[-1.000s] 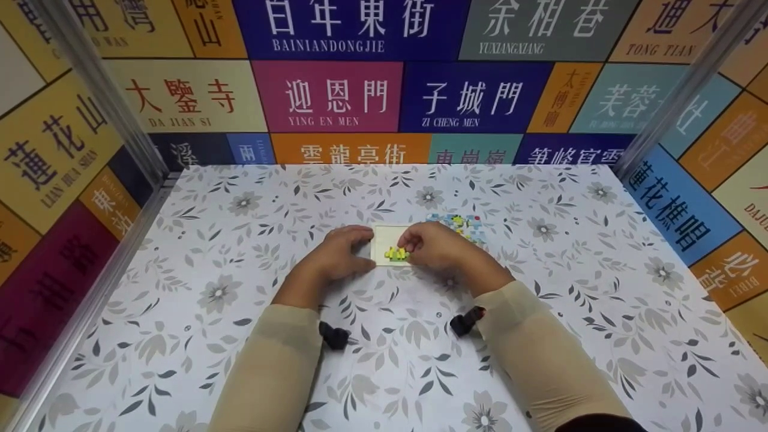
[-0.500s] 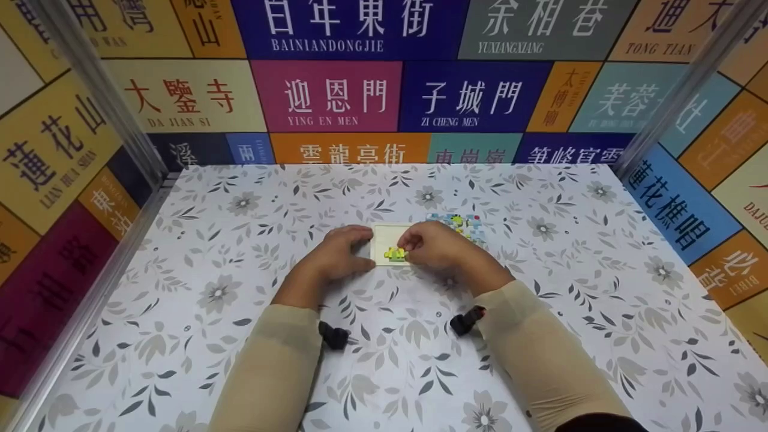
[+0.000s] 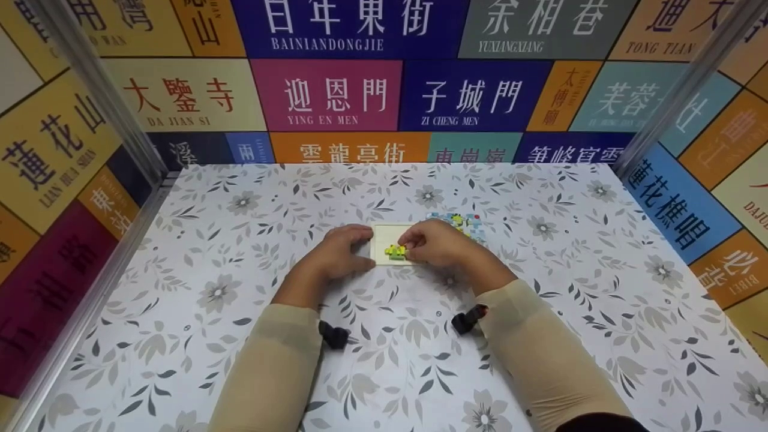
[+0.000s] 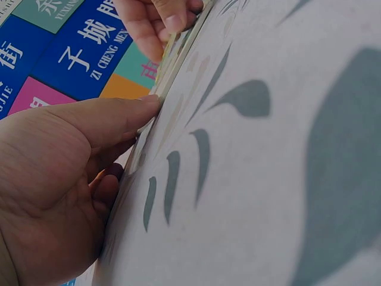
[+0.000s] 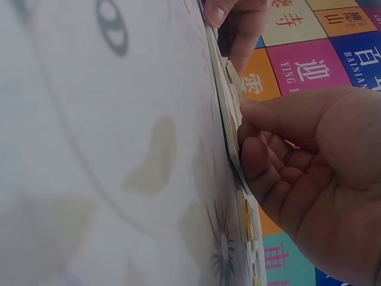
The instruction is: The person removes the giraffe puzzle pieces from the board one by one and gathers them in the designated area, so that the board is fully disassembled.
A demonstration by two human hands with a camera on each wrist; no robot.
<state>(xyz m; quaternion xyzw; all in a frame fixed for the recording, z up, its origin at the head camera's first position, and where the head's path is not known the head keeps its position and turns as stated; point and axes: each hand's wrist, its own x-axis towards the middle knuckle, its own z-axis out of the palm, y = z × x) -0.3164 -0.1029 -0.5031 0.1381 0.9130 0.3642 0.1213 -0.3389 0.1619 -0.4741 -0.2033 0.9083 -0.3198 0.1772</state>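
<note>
A shallow cream puzzle tray (image 3: 385,235) lies on the table. A few joined yellow-green puzzle pieces (image 3: 394,252) sit near its front edge. My left hand (image 3: 343,251) grips the tray's left side, with the thumb at the near corner and the fingers at the far one. In the left wrist view, that thumb presses on the tray's edge. Over the tray's right part, my right hand (image 3: 441,243) pinches a small puzzle piece at the right end of the joined ones. Its fingertips mostly hide that piece and the tray's right side.
Beyond my right hand lies a spread of blue, white and yellow puzzle pieces (image 3: 461,221), partly covered by the hand. A floral cloth (image 3: 384,348) covers the table. Panels with printed characters (image 3: 336,96) stand behind it and along both sides.
The right hand's fingertips have shifted very slightly at the joined pieces, still pinching there. My left hand and the tray stay in place.
</note>
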